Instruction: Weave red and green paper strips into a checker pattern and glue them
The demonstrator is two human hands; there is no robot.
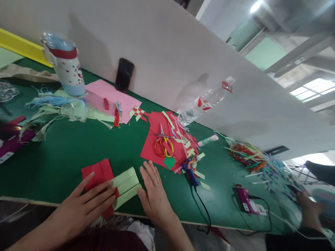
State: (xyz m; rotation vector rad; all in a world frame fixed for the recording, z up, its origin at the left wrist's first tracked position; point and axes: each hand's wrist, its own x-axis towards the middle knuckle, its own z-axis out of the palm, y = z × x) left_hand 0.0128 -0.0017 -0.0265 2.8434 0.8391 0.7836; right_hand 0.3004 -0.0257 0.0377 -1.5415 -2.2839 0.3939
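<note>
Folded red paper strips (98, 173) lie at the front edge of the green table, crossed with pale green folded strips (127, 184). My left hand (87, 202) rests flat across the red and green strips, its fingers stretched out and pressing on them. At the right end of the green strips is my right hand (153, 191), fingers extended, its thumb touching or very near their edge. Neither hand is closed around anything.
Scissors (167, 148) lie on red paper sheets (149, 139) among green scraps. A blue glue gun (192, 174) sits right of them. A bottle (201, 104), phone (124, 75) and tumbler (69, 69) stand along the wall. Another person's hand (309, 205) is at far right.
</note>
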